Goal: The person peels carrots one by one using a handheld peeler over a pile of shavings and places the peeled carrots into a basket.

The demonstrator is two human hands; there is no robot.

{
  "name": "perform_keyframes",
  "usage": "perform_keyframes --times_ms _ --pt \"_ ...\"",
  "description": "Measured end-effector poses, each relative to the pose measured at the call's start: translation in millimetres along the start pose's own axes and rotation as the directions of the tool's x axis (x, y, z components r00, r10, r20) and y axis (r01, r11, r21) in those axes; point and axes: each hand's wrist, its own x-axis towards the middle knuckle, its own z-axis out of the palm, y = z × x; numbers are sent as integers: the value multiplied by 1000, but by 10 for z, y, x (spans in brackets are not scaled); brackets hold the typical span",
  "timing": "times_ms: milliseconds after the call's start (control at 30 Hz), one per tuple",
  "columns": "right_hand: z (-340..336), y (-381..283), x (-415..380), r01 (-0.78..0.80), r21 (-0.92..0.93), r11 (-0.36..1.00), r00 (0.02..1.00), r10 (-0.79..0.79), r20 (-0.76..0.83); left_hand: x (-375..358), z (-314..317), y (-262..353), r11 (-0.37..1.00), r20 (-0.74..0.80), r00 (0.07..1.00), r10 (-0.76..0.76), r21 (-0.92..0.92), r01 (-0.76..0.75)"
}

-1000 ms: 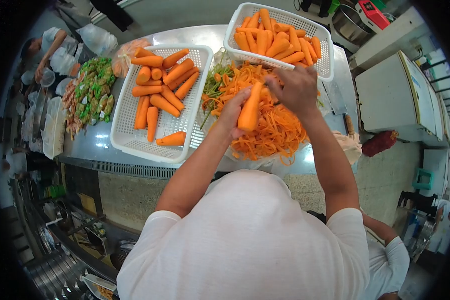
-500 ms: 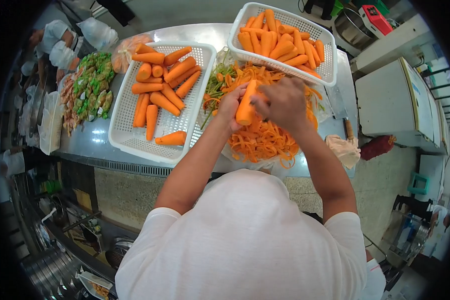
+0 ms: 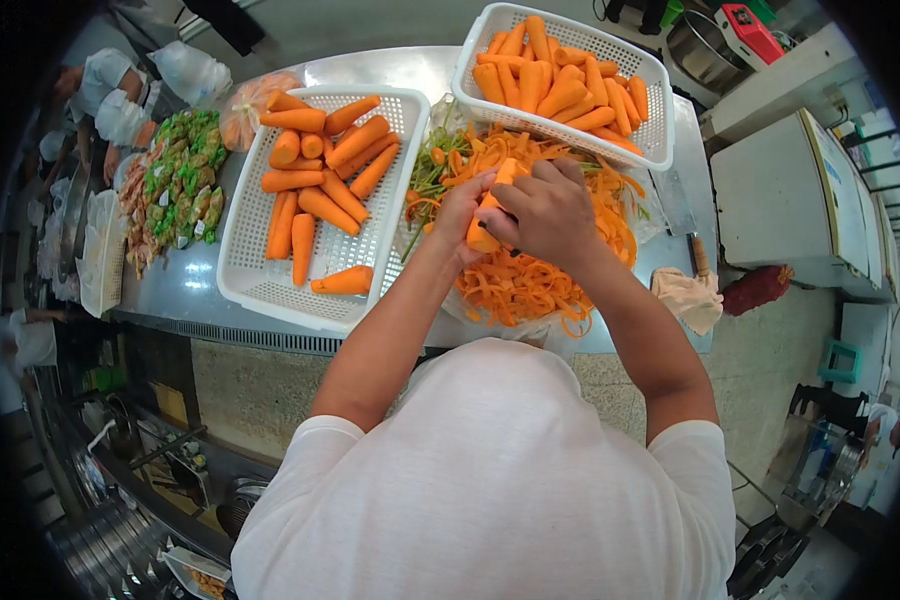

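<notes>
A carrot (image 3: 506, 174), tilted, is gripped by my left hand (image 3: 460, 218) above a heap of orange peelings (image 3: 530, 290). My right hand (image 3: 550, 212) is closed over the carrot's near side. Dark bits show at its fingers, from what looks like a peeler, mostly hidden by the hand. Beneath both hands the peelings lie on a clear plastic sheet, with green stalks (image 3: 432, 170) at their left edge. To the left, a white perforated basket (image 3: 245, 262) contains several carrots. Behind the heap, another white basket (image 3: 658, 150) holds many more.
A knife (image 3: 698, 255) and a beige cloth (image 3: 685, 300) lie at the metal table's right side. On the left are green-wrapped bundles (image 3: 185, 175) and a bag of orange pieces (image 3: 258, 105). A metal bowl (image 3: 705, 55) stands back right. Other people work at far left.
My right hand has moved slightly down and left, and now covers more of the carrot. The left hand keeps its hold in nearly the same place.
</notes>
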Motion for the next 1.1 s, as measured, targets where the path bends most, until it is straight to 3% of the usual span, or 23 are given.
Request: perform_keyframes --times_ms 67,100,167,200,267,300,367,467,500,567,600,667,700,800,833,900,933,1000,1100 --pt "110 280 14 -69 -66 995 997 70 15 123 -341 -11 991 315 940 -132 73 115" --pt "185 508 35 -121 -128 984 992 125 30 100 -340 15 989 317 938 -142 79 123" --pt "199 787 -78 -172 -197 965 985 168 -37 -46 -295 25 979 480 856 -191 33 200" --pt "143 856 -91 -243 -236 941 969 244 -24 -84 -226 32 980 483 855 -187 35 195" --pt "56 789 -41 -283 -212 935 959 283 -31 -150 -76 -6 983 124 991 -58 178 35" --pt "-13 592 -54 -273 -205 940 961 275 -19 -152 -19 -27 986 116 992 -50 165 31" --pt "-81 209 -18 -115 -39 993 993 114 -13 -108 101 -4 1000 7 1000 17 25 -17" --pt "51 31 -45 8 68 998 1000 -6 -23 -176 206 18 995 -75 995 -59 80 65" --pt "106 176 -51 -5 61 998 1000 6 -26 -170 123 5 993 -73 995 -70 90 76" --pt "203 700 -39 -176 -148 973 984 175 -22 -139 -116 -14 953 166 969 -183 273 133" --pt "143 798 -105 -181 -151 972 983 180 -23 -173 -92 -37 951 167 968 -188 276 138" --pt "40 959 -104 -362 -267 893 919 389 56 -226 0 -51 968 215 964 -158 228 108" --pt "10 901 -34 -345 -262 901 926 372 60 -186 9 -39 972 216 966 -140 217 92" --pt "-140 292 -30 -208 -64 976 978 206 -41 -84 62 -32 995 -6 1000 -24 95 24" --pt "-123 136 -27 -206 -62 977 978 203 -44 -104 131 -17 995 -6 1000 -20 97 20" --pt "-42 -36 -72 -52 37 998 995 49 90 -128 249 9 999 -48 998 -33 1 33" --pt "70 75 -55 -43 53 998 999 42 18 -110 132 -4 999 -48 998 -45 9 45" --pt "181 502 -5 -125 -39 991 992 125 5 -37 -191 4 970 248 948 -199 187 155" --pt "77 808 -98 -264 -168 950 963 268 3 -172 -179 -4 974 354 910 -216 146 175"
